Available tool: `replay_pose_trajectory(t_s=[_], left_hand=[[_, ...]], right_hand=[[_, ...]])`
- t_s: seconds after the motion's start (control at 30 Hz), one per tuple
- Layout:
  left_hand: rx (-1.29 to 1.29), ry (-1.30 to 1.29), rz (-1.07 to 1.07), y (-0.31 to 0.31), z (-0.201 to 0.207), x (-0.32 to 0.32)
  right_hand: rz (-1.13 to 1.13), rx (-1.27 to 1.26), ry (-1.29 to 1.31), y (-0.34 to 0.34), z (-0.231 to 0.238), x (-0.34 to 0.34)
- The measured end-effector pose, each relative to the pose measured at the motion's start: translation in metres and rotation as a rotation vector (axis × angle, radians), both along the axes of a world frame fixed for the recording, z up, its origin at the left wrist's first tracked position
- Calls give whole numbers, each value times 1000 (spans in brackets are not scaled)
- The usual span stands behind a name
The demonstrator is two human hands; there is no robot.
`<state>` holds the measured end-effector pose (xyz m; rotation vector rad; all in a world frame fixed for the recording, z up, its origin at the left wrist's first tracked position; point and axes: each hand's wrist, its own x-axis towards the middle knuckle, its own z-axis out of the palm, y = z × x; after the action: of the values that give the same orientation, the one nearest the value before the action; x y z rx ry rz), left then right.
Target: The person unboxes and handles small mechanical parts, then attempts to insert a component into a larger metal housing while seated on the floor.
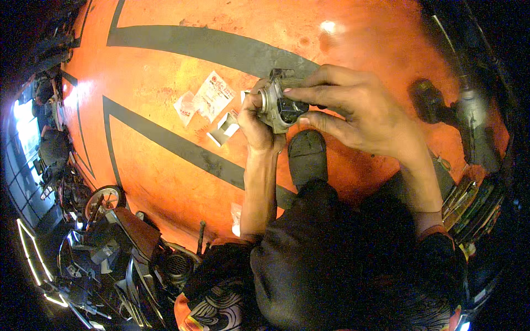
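A grey metal throttle body [274, 105] with a round bore and a black plastic part [290, 111] on its side is held up above the floor. My left hand [255, 126] wraps round its left side and underside, fingers closed on it. From the right, my right hand [359, 110] reaches across, its index fingertip and thumb pinching at the black plastic part. The other fingers of that hand are bent above it. My palms hide some of the metal body.
On the orange floor [160, 71] with grey stripes lie a printed white paper [214, 98], a clear plastic bag [185, 108] and a small open white box [222, 131]. My dark shoe [307, 154] is below the throttle body. A motorcycle [141, 234] stands lower left; long tools [466, 198] lie at right.
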<state>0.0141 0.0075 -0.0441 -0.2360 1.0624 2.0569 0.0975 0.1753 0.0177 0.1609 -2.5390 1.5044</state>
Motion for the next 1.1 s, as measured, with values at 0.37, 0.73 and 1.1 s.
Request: replay_pose_trajectory(t_s=[0.37,0.73,1.1], left_hand=[[65,-72,82,-2,-7,2],[-70,-45,27,3,-1,2],[-167,-43,-2,3,-5,6]], right_hand=[[19,54,-38,-3,2,1],[-8,113,13,-7,7,3],[36,292,-217,-6,19,7]])
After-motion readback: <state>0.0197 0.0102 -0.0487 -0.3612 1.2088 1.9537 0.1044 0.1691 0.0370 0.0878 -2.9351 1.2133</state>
